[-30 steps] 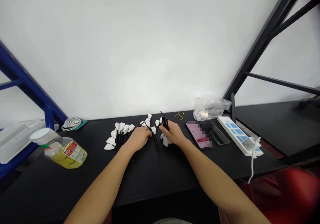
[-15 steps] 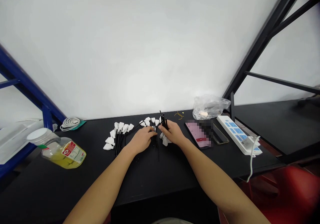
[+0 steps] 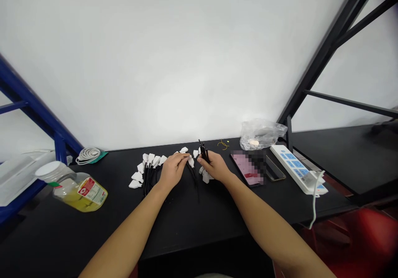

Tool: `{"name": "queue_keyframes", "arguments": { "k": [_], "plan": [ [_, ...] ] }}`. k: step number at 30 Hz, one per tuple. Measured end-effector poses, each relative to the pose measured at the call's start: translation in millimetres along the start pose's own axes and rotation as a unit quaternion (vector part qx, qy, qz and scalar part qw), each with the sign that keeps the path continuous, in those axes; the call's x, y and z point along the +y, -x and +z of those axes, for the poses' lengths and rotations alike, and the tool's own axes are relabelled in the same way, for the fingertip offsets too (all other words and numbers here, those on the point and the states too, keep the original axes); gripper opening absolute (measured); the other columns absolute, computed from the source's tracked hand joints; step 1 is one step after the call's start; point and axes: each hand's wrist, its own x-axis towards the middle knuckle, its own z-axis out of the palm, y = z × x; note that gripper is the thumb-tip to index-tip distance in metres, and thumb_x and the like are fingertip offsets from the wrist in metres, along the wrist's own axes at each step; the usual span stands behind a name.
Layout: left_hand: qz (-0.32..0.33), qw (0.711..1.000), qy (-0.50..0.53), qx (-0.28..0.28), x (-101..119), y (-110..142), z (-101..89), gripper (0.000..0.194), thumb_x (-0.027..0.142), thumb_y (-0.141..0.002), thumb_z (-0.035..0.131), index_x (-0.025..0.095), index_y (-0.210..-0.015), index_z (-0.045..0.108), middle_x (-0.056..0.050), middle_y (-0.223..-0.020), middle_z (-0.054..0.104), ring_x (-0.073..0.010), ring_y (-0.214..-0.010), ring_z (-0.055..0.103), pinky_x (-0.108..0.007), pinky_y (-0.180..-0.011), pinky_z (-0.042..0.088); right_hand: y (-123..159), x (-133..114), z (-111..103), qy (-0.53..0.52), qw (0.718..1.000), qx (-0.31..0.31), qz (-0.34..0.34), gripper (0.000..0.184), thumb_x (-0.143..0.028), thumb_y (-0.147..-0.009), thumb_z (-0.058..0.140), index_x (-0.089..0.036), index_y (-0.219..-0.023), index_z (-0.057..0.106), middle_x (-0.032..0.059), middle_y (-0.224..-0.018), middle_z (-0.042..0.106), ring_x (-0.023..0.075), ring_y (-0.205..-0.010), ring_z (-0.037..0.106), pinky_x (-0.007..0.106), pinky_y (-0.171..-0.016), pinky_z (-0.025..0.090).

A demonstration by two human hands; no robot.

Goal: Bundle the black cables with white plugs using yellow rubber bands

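On the black table point(image 3: 186, 224) lie many black cables ending in flat white plug-like heads. A fanned group of them point(image 3: 146, 172) spreads to the left of my left hand point(image 3: 174, 171). That hand's fingertips pinch a white-headed black cable point(image 3: 190, 161) at the middle of the pile, its lower end trailing toward me. My right hand point(image 3: 216, 166) is closed around a bundle of black cable ends point(image 3: 203, 150) that stick up past my fingers. White heads point(image 3: 205, 177) show under that hand.
To the left stand a yellowish plastic jar point(image 3: 79, 192) and a coiled white cable point(image 3: 88, 155). To the right lie a phone point(image 3: 247, 169), a second phone point(image 3: 274, 171), a white power strip point(image 3: 295, 168) and a plastic bag point(image 3: 260, 135). A thin yellow wire point(image 3: 222, 144) lies at the back edge.
My left hand has shifted forward, its fingers now higher on the central cables. The black cable arcing from the left group toward my left hand has dropped from view. My right hand stays put.
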Motion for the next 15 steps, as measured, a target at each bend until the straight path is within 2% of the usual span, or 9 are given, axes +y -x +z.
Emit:
{"name": "queue_keyframes", "arguments": {
  "k": [1,3,7,11,15],
  "plan": [
    [0.001,0.999,0.022,0.03,5,0,0.2,0.022,0.025,-0.099,0.051,0.02,-0.108,0.07,-0.008,-0.104,0.073,-0.0202,-0.097,0.067,-0.035,-0.088,0.052,0,0,0,-0.005,1.0,-0.002,-0.008,0.021,-0.04,-0.098,0.052,-0.023,-0.096,0.065,0.0031,-0.088,0.068,0.0177,-0.083,0.065,0.027,-0.075,0.046],
    [0.008,0.997,0.055,0.055,15,2,1.7,0.02,0.026,-0.098,0.053,0.019,-0.105,0.071,-0.007,-0.102,0.074,-0.0195,-0.095,0.069,-0.033,-0.087,0.053,0,0,0,-0.011,0.999,-0.012,-0.027,0.023,-0.041,-0.098,0.052,-0.023,-0.101,0.066,0.0038,-0.091,0.069,0.0182,-0.085,0.065,0.027,-0.077,0.047],
    [-0.03,0.992,0.121,0.02,27,4,7.4,0.022,0.03,-0.097,0.055,0.02,-0.106,0.072,-0.007,-0.103,0.075,-0.0193,-0.097,0.07,-0.032,-0.09,0.053,2,0,0,0.005,0.999,-0.029,-0.045,0.028,-0.045,-0.098,0.051,-0.021,-0.096,0.064,0.0045,-0.086,0.067,0.0175,-0.078,0.063,0.027,-0.071,0.046],
    [-0.087,0.979,0.186,0.003,21,5,14.6,0.025,0.035,-0.098,0.054,0.018,-0.1,0.073,-0.007,-0.103,0.074,-0.0187,-0.093,0.07,-0.032,-0.087,0.053,1,0,0,0.019,1.0,-0.008,0.004,0.031,-0.051,-0.092,0.061,-0.02,-0.094,0.061,0.0024,-0.079,0.064,0.0167,-0.07,0.059,0.026,-0.065,0.043],
    [-0.072,0.973,0.216,-0.022,17,5,18.2,0.028,0.037,-0.099,0.052,0.018,-0.096,0.072,-0.008,-0.101,0.07,-0.0185,-0.091,0.068,-0.032,-0.085,0.053,0,-1,0,0.006,1.0,-0.027,-0.01,0.027,-0.046,-0.092,0.062,-0.021,-0.101,0.062,0.003,-0.087,0.067,0.0171,-0.077,0.062,0.026,-0.068,0.044]
  ]
}}
